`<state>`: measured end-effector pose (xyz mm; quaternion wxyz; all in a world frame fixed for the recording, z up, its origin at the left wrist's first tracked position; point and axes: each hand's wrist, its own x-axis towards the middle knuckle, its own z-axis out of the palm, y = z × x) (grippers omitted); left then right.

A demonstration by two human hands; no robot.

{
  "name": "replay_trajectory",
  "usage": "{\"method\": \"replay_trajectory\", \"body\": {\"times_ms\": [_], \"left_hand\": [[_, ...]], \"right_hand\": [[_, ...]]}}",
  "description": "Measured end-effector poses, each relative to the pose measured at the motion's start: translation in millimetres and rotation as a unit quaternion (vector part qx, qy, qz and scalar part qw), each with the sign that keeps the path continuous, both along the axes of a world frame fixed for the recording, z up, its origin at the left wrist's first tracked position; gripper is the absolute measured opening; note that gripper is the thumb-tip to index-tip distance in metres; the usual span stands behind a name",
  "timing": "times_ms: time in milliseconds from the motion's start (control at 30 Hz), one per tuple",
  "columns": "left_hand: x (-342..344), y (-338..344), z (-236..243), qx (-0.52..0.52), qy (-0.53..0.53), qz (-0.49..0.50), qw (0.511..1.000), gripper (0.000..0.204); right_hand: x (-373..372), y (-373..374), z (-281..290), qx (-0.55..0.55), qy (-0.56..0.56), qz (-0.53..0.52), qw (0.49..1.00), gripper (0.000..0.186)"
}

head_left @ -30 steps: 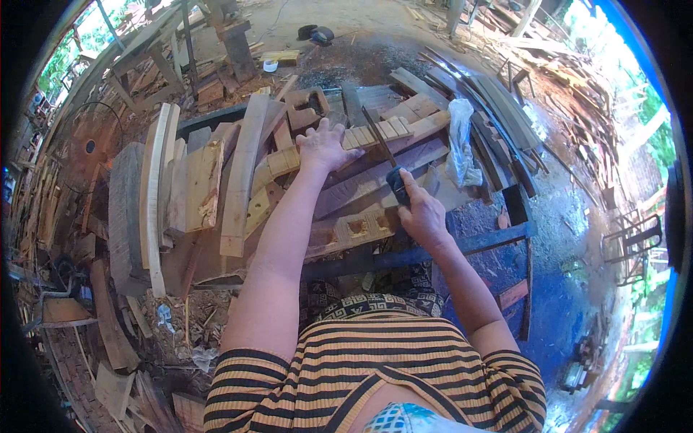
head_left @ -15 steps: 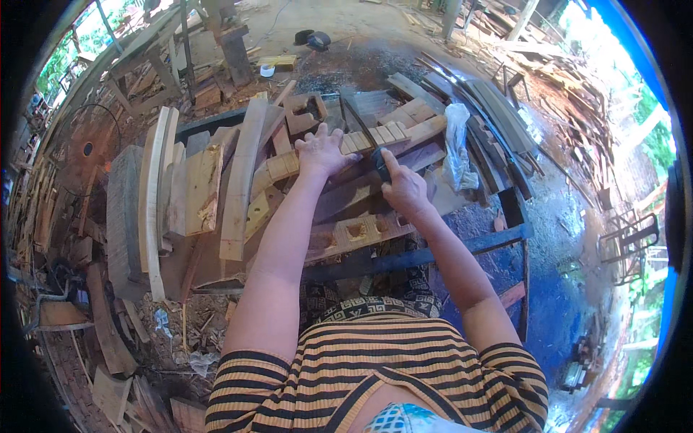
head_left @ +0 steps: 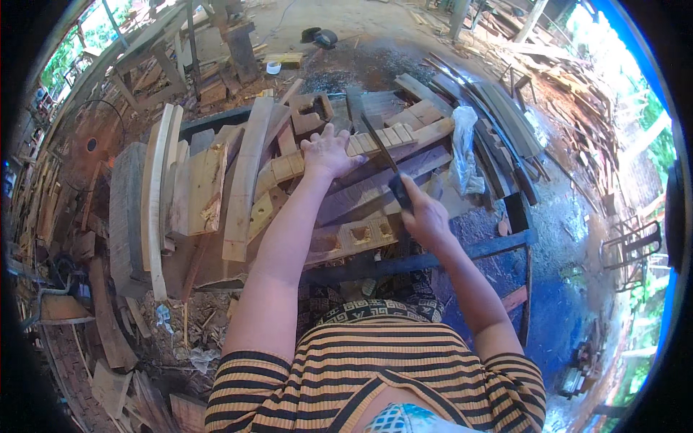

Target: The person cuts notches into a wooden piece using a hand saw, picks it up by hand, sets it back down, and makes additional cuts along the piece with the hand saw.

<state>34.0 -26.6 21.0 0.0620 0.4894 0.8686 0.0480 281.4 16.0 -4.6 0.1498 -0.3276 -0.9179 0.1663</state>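
A long, slightly curved piece of wood lies across the bench, with a row of evenly spaced crosswise cuts along it. My left hand bears down on its middle, fingers spaced and bent over the far edge, thumb on the near side. In my right hand is a hand saw, its dark handle closed in the fist. The narrow blade slants up and away across the wood, right of my left hand. Blur hides whether its teeth sit in a cut.
Thick boards stack up on the left of the bench. Nearer me lies a wooden block with square holes, behind a blue metal rail. A clear plastic bag lies at the right end. Scrap wood is piled beyond.
My right hand has drawn the saw back toward me and slightly right, so its handle sits nearer my body. The left hand keeps its place on the wood.
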Motion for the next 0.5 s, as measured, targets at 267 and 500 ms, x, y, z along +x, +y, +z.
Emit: {"method": "replay_trajectory", "body": {"times_ms": [267,500], "left_hand": [[4.6,1.2,1.9,0.002,0.000,0.003,1.000,0.075],[1.0,-1.5,-1.9,0.013,0.015,0.008,1.000,0.076]], "right_hand": [[-38.2,17.8,-7.8,0.033,0.012,-0.011,0.999,0.072],[40.5,-27.6,7.8,-0.007,-0.003,0.004,1.000,0.075]]}}
